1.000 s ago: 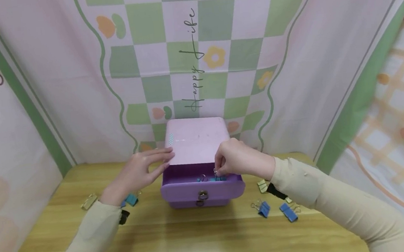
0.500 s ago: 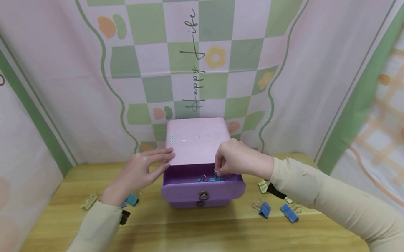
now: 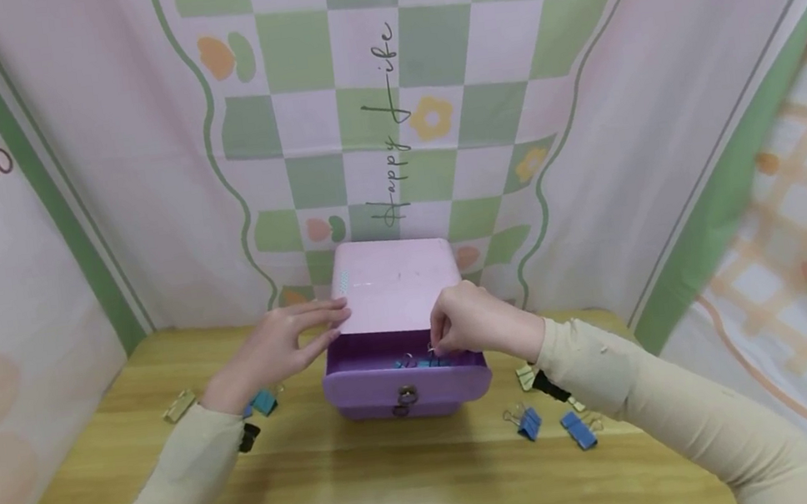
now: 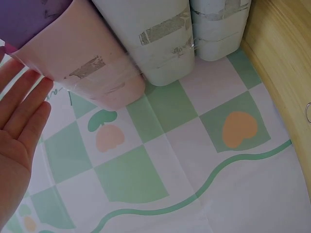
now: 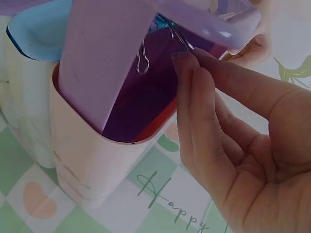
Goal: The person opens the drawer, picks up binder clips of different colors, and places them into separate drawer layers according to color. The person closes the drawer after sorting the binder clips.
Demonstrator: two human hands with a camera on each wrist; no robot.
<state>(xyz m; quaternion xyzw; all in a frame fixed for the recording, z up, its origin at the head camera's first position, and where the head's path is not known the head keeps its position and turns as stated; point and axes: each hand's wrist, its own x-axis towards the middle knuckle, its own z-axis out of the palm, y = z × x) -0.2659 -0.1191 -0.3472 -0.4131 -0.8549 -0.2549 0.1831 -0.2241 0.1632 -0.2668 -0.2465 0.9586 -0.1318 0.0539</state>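
Observation:
A small drawer unit with a pink top (image 3: 396, 286) stands on the table, its purple drawer (image 3: 442, 383) pulled out. With fairly straight fingers my left hand (image 3: 275, 348) touches the left edge of the pink casing; the left wrist view shows these fingers (image 4: 29, 104) along the casing's side. Over the drawer's right part is my right hand (image 3: 483, 322). Its thumb and fingertips pinch the wire handle (image 5: 181, 38) of a teal binder clip (image 3: 432, 363) inside the drawer. A second teal binder clip (image 3: 404, 364) lies left of it. Much of the pinched clip is hidden.
On the table's right lie two blue binder clips (image 3: 529, 424) and a yellow binder clip (image 3: 526, 377), partly near my right sleeve. To the left are a gold binder clip (image 3: 179, 406) and a teal one (image 3: 265, 401). Pale casings (image 4: 160, 34) stand beside the pink one.
Both hands keep nearly the same places and the pinch continues. The head view has shifted slightly, so the scene sits a little lower.

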